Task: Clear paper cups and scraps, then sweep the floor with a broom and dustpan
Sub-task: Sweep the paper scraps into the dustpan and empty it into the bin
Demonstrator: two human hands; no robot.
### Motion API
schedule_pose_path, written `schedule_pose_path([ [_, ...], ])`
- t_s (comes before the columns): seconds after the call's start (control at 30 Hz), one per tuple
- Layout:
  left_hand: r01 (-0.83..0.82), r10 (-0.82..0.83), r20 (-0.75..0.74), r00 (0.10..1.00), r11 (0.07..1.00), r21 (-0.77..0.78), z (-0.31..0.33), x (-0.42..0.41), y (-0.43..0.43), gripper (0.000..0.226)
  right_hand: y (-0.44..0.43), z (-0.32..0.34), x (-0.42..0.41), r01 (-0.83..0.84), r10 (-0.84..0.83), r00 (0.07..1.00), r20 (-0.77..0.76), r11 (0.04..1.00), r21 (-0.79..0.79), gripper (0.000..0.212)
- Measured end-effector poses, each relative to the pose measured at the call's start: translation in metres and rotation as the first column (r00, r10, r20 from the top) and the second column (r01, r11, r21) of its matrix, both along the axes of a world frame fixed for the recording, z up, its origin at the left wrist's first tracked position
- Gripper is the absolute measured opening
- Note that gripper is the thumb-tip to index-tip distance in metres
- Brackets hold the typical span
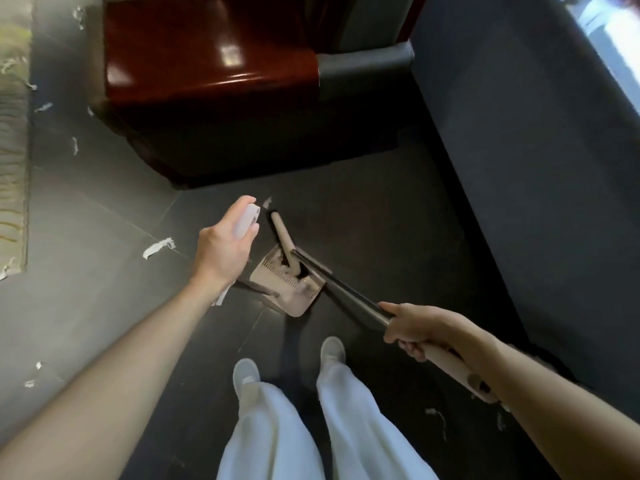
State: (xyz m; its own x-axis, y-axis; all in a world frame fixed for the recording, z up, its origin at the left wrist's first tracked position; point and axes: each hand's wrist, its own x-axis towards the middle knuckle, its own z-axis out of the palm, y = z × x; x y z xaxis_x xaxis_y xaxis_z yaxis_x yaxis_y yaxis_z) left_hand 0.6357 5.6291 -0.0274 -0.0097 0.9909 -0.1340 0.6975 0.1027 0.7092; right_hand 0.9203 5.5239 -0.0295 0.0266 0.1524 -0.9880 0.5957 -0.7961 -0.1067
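My left hand (221, 245) grips the white top of the dustpan handle (246, 216). The beige dustpan (294, 299), with comb teeth along its edge, stands on the dark floor just right of that hand. My right hand (414, 329) grips the broom's dark pole (346, 294), whose beige end passes under my forearm. The pole slants down-left to the beige broom head (282, 237), which sits at the dustpan. White paper scraps lie on the floor: one left of my left hand (157, 247), others farther left (74, 145) and near my right arm (436, 414).
A glossy dark red wooden piece of furniture (207, 71) stands straight ahead. A dark upholstered block (526, 174) runs along the right. A rug edge (12, 168) lies at the far left. My white shoes (246, 375) stand just behind the dustpan.
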Motion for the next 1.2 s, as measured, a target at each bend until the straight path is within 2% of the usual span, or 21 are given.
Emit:
schedule_pose_path([
  [0.2, -0.128, 0.128, -0.02, 0.992, 0.992, 0.008, 0.008, -0.018, -0.038, 0.028, 0.025, 0.022, 0.011, -0.172, 0.174, 0.985, -0.009, 0.98, 0.101, 0.077],
  [0.33, -0.251, 0.251, -0.026, 0.968, 0.968, 0.001, 0.013, -0.034, -0.073, 0.029, 0.076, 0.02, -0.001, -0.348, 0.334, 0.937, 0.102, 0.918, 0.19, 0.078],
  [0.5, -0.459, 0.46, -0.017, 0.888, 0.888, 0.034, 0.017, -0.055, -0.106, 0.031, 0.14, 0.005, -0.038, -0.617, 0.548, 0.783, 0.292, 0.745, 0.256, 0.08],
  [0.63, -0.576, 0.576, -0.039, 0.817, 0.817, 0.0, 0.011, -0.069, -0.118, 0.027, 0.164, -0.01, -0.064, -0.801, 0.679, 0.596, 0.429, 0.542, 0.254, 0.081],
  [0.7, -0.611, 0.611, -0.058, 0.79, 0.791, 0.012, 0.006, -0.073, -0.124, 0.024, 0.171, -0.022, -0.075, -0.825, 0.711, 0.563, 0.421, 0.51, 0.241, 0.071],
  [0.77, -0.644, 0.644, -0.05, 0.763, 0.765, 0.027, 0.0, -0.075, -0.127, 0.022, 0.176, -0.035, -0.083, -0.823, 0.731, 0.567, 0.379, 0.52, 0.228, 0.065],
  [0.93, -0.703, 0.705, -0.027, 0.709, 0.709, 0.05, -0.005, -0.084, -0.119, 0.024, 0.159, -0.052, -0.106, -0.868, 0.825, 0.493, 0.275, 0.449, 0.21, 0.08],
  [1.03, -0.715, 0.717, 0.01, 0.697, 0.695, 0.077, -0.003, -0.082, -0.11, 0.027, 0.132, -0.048, -0.11, -0.849, 0.825, 0.525, 0.207, 0.491, 0.194, 0.081],
  [1.13, -0.718, 0.716, 0.054, 0.696, 0.692, 0.078, -0.001, -0.081, -0.103, 0.031, 0.111, -0.03, -0.104, -0.753, 0.753, 0.656, 0.051, 0.649, 0.115, 0.075],
  [1.2, -0.71, 0.708, 0.061, 0.704, 0.699, 0.09, 0.0, -0.083, -0.103, 0.032, 0.104, -0.013, -0.095, -0.691, 0.695, 0.719, -0.033, 0.719, 0.079, 0.071],
])
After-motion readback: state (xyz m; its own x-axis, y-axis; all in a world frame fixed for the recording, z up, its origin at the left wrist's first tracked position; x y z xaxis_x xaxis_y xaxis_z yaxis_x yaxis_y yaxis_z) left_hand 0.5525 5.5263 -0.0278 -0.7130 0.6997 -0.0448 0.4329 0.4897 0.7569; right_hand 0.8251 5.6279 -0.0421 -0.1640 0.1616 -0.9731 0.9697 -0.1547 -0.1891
